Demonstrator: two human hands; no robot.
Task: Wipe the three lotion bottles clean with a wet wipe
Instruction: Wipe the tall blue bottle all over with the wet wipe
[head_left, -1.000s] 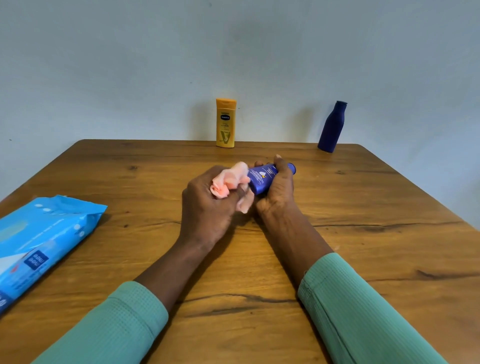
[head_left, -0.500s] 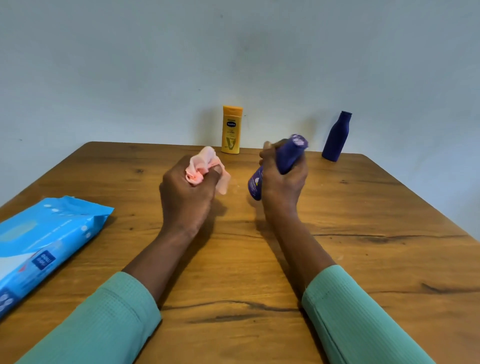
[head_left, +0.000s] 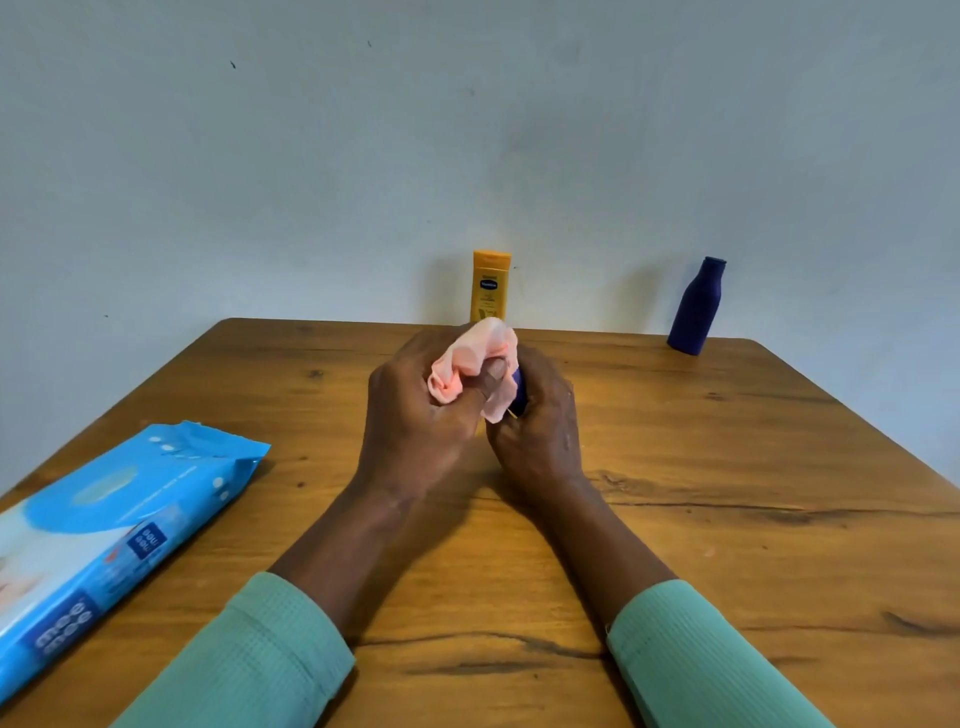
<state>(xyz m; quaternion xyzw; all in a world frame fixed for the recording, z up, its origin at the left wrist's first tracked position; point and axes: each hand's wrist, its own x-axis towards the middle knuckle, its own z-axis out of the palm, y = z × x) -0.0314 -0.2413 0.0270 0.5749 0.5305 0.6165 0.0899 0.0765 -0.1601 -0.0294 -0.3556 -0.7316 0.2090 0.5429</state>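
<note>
Over the middle of the wooden table (head_left: 727, 467), my left hand (head_left: 410, 431) grips a crumpled pink wet wipe (head_left: 470, 364) and presses it against a small blue lotion bottle (head_left: 519, 389). My right hand (head_left: 540, 421) is closed around that bottle, so only a sliver of blue shows between the hands. A yellow lotion bottle (head_left: 490, 286) stands upright at the table's far edge by the wall. A dark blue bottle (head_left: 696, 306) stands at the far right corner.
A blue pack of wet wipes (head_left: 104, 530) lies at the table's left edge. A pale wall rises directly behind the table's far edge. Both forearms, in green sleeves, reach in from the near edge.
Half a second ago the hands were apart, with the bottle held upright in my right hand. They have come together again and the wipe now covers the bottle.
</note>
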